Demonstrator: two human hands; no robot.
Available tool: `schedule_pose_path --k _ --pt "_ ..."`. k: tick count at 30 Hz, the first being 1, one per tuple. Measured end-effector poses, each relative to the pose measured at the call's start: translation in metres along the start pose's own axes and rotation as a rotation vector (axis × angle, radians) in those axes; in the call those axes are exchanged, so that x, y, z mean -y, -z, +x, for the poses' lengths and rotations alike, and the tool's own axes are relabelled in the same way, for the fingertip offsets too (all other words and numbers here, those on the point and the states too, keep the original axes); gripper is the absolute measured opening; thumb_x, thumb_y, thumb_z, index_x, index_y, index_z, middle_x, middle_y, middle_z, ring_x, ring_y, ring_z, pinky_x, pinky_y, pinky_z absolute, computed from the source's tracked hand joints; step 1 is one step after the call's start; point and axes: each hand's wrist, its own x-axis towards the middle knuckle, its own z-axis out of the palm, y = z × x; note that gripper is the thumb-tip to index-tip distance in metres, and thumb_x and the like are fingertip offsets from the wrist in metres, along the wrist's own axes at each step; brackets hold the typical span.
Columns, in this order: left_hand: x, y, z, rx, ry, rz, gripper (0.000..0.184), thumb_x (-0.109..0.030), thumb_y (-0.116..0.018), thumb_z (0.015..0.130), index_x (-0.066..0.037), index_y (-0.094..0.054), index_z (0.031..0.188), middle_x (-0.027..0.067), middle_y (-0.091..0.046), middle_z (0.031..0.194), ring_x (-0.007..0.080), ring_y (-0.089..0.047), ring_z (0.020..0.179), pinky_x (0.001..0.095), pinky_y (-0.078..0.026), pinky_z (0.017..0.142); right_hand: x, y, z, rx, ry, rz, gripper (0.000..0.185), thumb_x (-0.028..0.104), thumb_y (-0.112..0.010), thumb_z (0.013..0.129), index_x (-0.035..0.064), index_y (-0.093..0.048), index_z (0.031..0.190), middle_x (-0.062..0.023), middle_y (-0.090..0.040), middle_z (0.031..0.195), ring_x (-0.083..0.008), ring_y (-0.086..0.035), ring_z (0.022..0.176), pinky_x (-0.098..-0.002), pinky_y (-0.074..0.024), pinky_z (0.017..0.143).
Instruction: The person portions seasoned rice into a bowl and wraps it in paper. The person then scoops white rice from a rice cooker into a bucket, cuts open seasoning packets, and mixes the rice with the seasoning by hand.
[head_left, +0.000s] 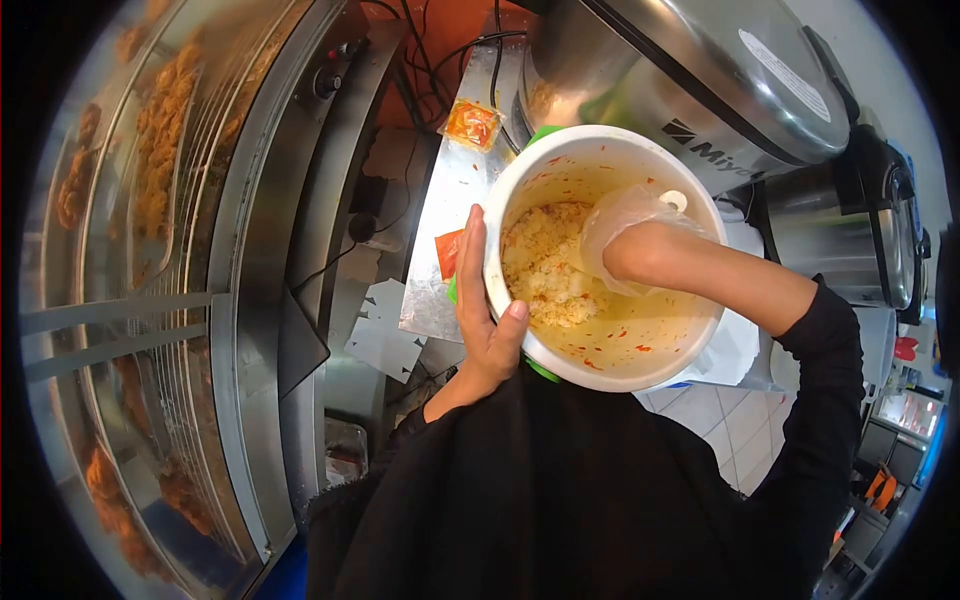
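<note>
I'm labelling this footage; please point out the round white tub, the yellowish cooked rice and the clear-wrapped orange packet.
Round white tub (668,336): head view, inner wall.
Yellowish cooked rice (549,272): head view, exposed surface.
Clear-wrapped orange packet (471,124): head view, middle of upper face.

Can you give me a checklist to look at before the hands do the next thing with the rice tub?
1. Left hand steadying the tub: ok, it rests against the side near the rim.
2. Right hand covered: ok, clear plastic is around it.
3. Left hand covered: not ok, it's bare.
4. Rice inside: ok, some is there.
5. Right hand holding rice: cannot tell, fingers hidden.
</note>
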Motion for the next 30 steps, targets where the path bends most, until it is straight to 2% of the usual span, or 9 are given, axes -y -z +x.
schedule_pose_path --k 3,6,8,12,14,17,20,24,30 --pt "-0.001 -0.001 0.0 -0.008 0.007 0.007 0.071 -0.038 -0.045 0.077 0.006 -0.021 0.128 0.0233 -0.021 0.134 0.0312 -0.021 0.125 0.0385 -0.016 0.1 0.0 0.0 0.003 -0.031 0.031 0.054 0.015 0.014 -0.057 0.066 0.0041 -0.065 0.074 -0.0137 -0.062 0.076 -0.0267 -0.059 0.069 -0.0352 -0.0462 0.062" --pt "-0.001 -0.002 0.0 -0.02 0.028 0.006 0.072 -0.038 -0.045 0.077 0.007 -0.022 0.128 0.0232 -0.02 0.134 0.0313 -0.022 0.124 0.0383 -0.016 0.1 0.006 -0.006 0.014 0.022 -0.05 -0.068 0.014 0.016 -0.067 0.059 0.0121 -0.066 0.072 -0.007 -0.063 0.072 -0.0209 -0.058 0.062 -0.0333 -0.0462 0.055" --pt "-0.001 -0.002 0.0 -0.023 0.02 0.017 0.072 -0.038 -0.045 0.076 0.007 -0.022 0.128 0.023 -0.021 0.134 0.0308 -0.022 0.124 0.0379 -0.017 0.1 0.0 -0.018 0.016 -0.037 0.1 -0.173 0.014 0.016 -0.069 0.057 0.0139 -0.066 0.071 -0.005 -0.062 0.07 -0.019 -0.058 0.062 -0.0325 -0.0467 0.055" --pt "-0.002 -0.003 -0.001 -0.034 0.032 -0.004 0.073 -0.039 -0.046 0.076 0.007 -0.022 0.128 0.0229 -0.021 0.134 0.0298 -0.023 0.124 0.0376 -0.018 0.1 -0.007 -0.03 0.021 -0.049 0.022 -0.063 0.016 0.017 -0.069 0.057 0.0117 -0.066 0.072 -0.007 -0.062 0.07 -0.0198 -0.058 0.064 -0.0325 -0.047 0.056" --pt "-0.001 -0.002 -0.001 -0.034 0.028 0.005 0.074 -0.04 -0.046 0.076 0.007 -0.022 0.128 0.0228 -0.02 0.135 0.0289 -0.024 0.123 0.0373 -0.019 0.099 -0.005 -0.006 0.009 -0.307 0.084 -0.243 0.01 0.015 -0.057 0.063 0.0076 -0.063 0.068 -0.0111 -0.059 0.067 -0.0243 -0.057 0.064 -0.0344 -0.0445 0.056" --pt "-0.003 -0.004 0.0 -0.051 0.027 0.008 0.075 -0.04 -0.046 0.076 0.008 -0.022 0.128 0.0226 -0.024 0.132 0.0284 -0.027 0.119 0.0376 -0.021 0.098 0.015 0.009 0.007 -0.548 0.066 -0.322 0.011 0.014 -0.055 0.065 0.0071 -0.062 0.071 -0.0106 -0.058 0.066 -0.0232 -0.057 0.063 -0.0335 -0.0444 0.054" --pt "0.0 -0.004 0.001 -0.047 -0.012 0.034 0.075 -0.041 -0.046 0.075 0.008 -0.023 0.127 0.0209 -0.031 0.125 0.0269 -0.032 0.111 0.0377 -0.024 0.094 0.027 0.017 -0.006 -0.415 0.177 -0.372 0.013 0.013 -0.053 0.067 0.0055 -0.061 0.073 -0.0105 -0.058 0.069 -0.0223 -0.057 0.062 -0.0331 -0.0442 0.053" --pt "-0.004 -0.002 0.003 -0.036 -0.011 0.096 0.075 -0.042 -0.045 0.075 0.008 -0.024 0.127 0.0184 -0.036 0.116 0.0248 -0.033 0.103 0.0374 -0.026 0.091 0.024 -0.01 -0.008 -0.253 0.096 -0.626 0.013 0.013 -0.053 0.068 0.0038 -0.06 0.074 -0.0107 -0.059 0.07 -0.0218 -0.057 0.061 -0.0325 -0.044 0.051" --pt "-0.003 -0.004 0.004 -0.038 -0.014 0.093 0.076 -0.043 -0.045 0.074 0.008 -0.024 0.127 0.0182 -0.035 0.115 0.0247 -0.034 0.102 0.037 -0.026 0.09 0.004 0.003 -0.009 -0.334 -0.033 -0.366 0.013 0.013 -0.053 0.068 0.0038 -0.06 0.075 -0.0102 -0.058 0.07 -0.0215 -0.057 0.061 -0.0323 -0.044 0.051"
